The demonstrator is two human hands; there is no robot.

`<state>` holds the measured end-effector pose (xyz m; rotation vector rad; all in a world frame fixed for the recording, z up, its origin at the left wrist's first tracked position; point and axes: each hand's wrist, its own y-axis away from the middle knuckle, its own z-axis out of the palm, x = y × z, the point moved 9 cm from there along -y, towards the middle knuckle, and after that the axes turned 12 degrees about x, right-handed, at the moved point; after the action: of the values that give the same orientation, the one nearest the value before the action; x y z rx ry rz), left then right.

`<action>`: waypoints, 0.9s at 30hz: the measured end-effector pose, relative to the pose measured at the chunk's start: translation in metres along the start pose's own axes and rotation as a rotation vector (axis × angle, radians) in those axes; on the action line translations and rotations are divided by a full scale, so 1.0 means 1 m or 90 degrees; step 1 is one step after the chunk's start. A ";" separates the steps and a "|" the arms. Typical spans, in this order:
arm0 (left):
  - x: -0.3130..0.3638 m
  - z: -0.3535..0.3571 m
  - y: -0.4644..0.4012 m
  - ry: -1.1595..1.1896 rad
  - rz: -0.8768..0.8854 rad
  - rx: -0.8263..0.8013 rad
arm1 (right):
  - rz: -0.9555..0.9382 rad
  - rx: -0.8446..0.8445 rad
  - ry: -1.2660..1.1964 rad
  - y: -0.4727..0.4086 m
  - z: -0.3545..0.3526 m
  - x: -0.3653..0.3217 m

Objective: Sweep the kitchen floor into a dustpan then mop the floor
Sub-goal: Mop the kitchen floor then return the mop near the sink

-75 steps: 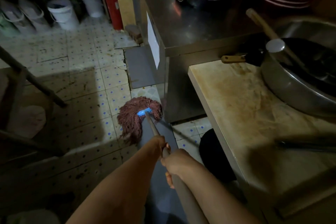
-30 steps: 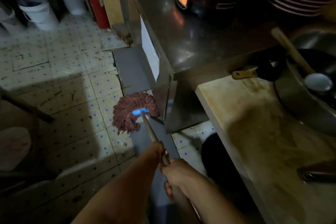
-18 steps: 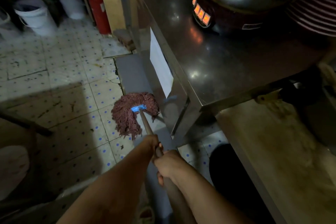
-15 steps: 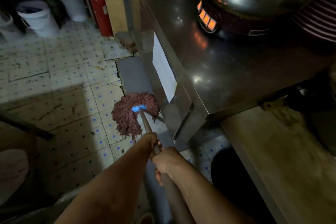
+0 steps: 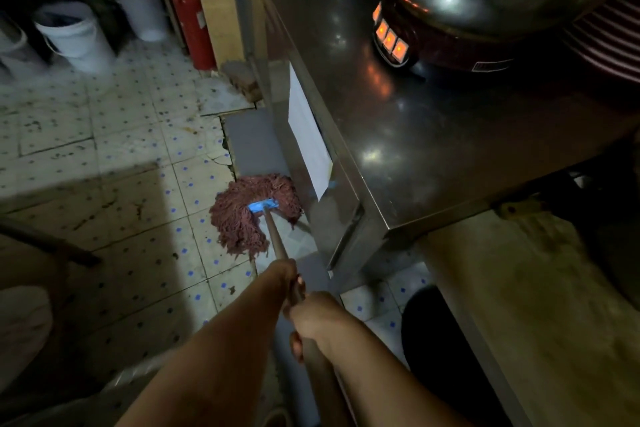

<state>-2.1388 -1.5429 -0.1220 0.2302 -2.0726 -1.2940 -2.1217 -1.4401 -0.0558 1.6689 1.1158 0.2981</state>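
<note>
While both hands grip the mop handle (image 5: pixel 277 243), the left hand (image 5: pixel 282 276) ahead of the right hand (image 5: pixel 313 317) (fingers of each curled round the shaft), the reddish mop head (image 5: pixel 242 218) lies on the tiled floor (image 5: pixel 121 156) beside the steel bench (image 5: pixel 398 114).

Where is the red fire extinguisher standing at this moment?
In the head view, the fire extinguisher stands on the floor at upper left of centre, against the yellow pillar, with white buckets further left.
</note>
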 end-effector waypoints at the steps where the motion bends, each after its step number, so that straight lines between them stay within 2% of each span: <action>1: -0.003 0.006 0.002 0.000 -0.010 -0.008 | 0.010 0.003 -0.015 0.000 -0.003 0.005; 8: 0.007 0.040 -0.013 0.016 -0.013 -0.020 | 0.048 -0.010 -0.042 -0.029 -0.032 0.006; 11: -0.009 0.043 -0.016 0.049 -0.053 -0.028 | 0.024 -0.026 -0.012 -0.024 -0.026 0.012; 19: 0.001 -0.002 -0.027 0.057 0.037 0.009 | 0.005 -0.074 -0.042 0.004 0.002 -0.011; 22: -0.014 -0.020 -0.046 0.008 0.037 0.043 | -0.033 -0.091 -0.001 0.008 0.020 -0.010; 25: -0.030 -0.037 -0.039 0.037 -0.008 0.056 | -0.060 -0.097 0.016 0.009 0.041 -0.004; 27: -0.029 -0.045 -0.037 0.048 0.001 0.063 | -0.062 -0.102 0.019 0.010 0.049 -0.004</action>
<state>-2.0962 -1.5802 -0.1542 0.3159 -2.0743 -1.1657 -2.0862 -1.4739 -0.0658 1.4687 1.1620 0.3418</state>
